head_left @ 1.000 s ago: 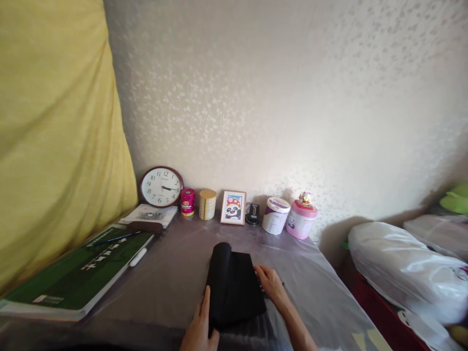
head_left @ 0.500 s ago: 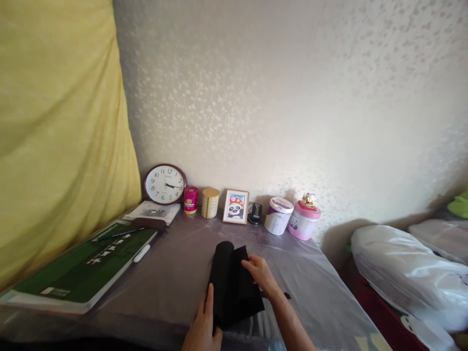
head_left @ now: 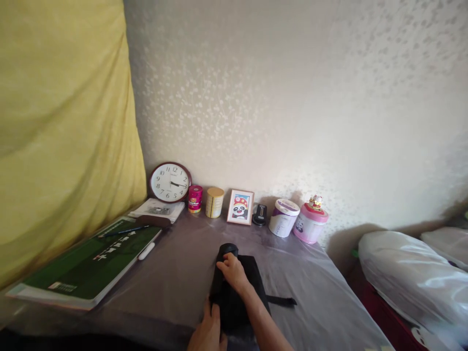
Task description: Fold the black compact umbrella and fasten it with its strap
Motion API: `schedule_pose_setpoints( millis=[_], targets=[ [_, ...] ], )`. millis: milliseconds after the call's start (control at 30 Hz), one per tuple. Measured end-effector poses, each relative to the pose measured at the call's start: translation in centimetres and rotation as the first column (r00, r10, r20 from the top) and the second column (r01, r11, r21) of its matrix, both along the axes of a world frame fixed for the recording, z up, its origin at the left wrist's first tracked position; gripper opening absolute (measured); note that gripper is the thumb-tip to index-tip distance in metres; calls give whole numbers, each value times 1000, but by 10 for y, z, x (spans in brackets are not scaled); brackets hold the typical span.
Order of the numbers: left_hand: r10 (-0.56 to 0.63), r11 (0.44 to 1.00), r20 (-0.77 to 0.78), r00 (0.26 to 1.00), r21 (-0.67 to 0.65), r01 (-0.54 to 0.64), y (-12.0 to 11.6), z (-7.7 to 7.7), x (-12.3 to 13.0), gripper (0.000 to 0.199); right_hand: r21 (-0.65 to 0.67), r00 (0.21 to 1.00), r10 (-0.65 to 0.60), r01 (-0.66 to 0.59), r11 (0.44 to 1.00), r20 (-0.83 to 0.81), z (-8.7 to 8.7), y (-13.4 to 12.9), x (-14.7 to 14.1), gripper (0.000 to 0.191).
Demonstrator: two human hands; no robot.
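Note:
A black cloth item [head_left: 239, 307], partly rolled along its left side, lies on the grey-covered table in front of me. A narrow black strap [head_left: 281, 301] sticks out from its right side. My left hand [head_left: 210, 324] grips the near left end of the roll, its fingers against the cloth. Across the upper part of the roll reaches my right hand [head_left: 231, 269], its fingers curled on the black cloth near the far end. The fingertips of both hands are partly hidden.
A green book [head_left: 87, 263] with a pen [head_left: 126, 231] lies left. Along the wall stand a clock [head_left: 170, 182], a pink tin [head_left: 195, 199], a yellow tin [head_left: 214, 203], a picture frame [head_left: 240, 207], a white tub [head_left: 284, 218] and a pink tub [head_left: 310, 223].
My right hand has moved left from the cloth's loose right edge onto the roll. The loose flap now lies flatter, and the strap shows more. The view has shifted slightly.

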State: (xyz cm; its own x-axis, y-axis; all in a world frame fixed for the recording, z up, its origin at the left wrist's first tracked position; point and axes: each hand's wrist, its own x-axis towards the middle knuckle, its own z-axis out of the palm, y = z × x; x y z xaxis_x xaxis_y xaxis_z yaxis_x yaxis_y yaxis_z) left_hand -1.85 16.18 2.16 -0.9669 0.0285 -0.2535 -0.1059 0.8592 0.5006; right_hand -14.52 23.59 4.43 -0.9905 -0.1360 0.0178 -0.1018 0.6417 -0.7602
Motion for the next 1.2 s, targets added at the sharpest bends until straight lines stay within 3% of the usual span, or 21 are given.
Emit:
schedule_pose_setpoints(
  millis=[133, 333, 533, 667, 800, 900, 1200],
  targets=[
    [-38, 999, -11, 999, -28, 37, -9, 3, 7, 57, 119, 1000, 20, -19, 993, -10, 0, -1, 1, 25],
    [-10, 997, -125, 992, -76, 1, -17, 4, 18, 53, 43, 978, 206, -206, 978, 2, 10, -3, 12, 19],
    [-123, 986, -72, 990, -119, 114, -4, 11, 7, 78, 111, 958, 267, -256, 960, -105, 13, -2, 22, 17],
    [-129, 979, -14, 992, -160, 125, 3, 2, -1, 75, 80, 901, 361, -353, 932, -239, 9, 8, 37, 22],
    [-77, 985, 5, 997, -153, 77, 5, -13, -6, 74, 135, 791, 427, -412, 901, -438, 1, 21, 45, 22],
    [-59, 988, -4, 998, -146, 58, 6, -20, -9, 74, 192, 760, 451, -411, 891, -468, -6, 27, 34, 25],
    [-42, 991, 9, 999, -130, 43, 4, -18, -9, 76, 328, 800, 425, -301, 895, -424, -21, 21, -32, 28]
  ],
)
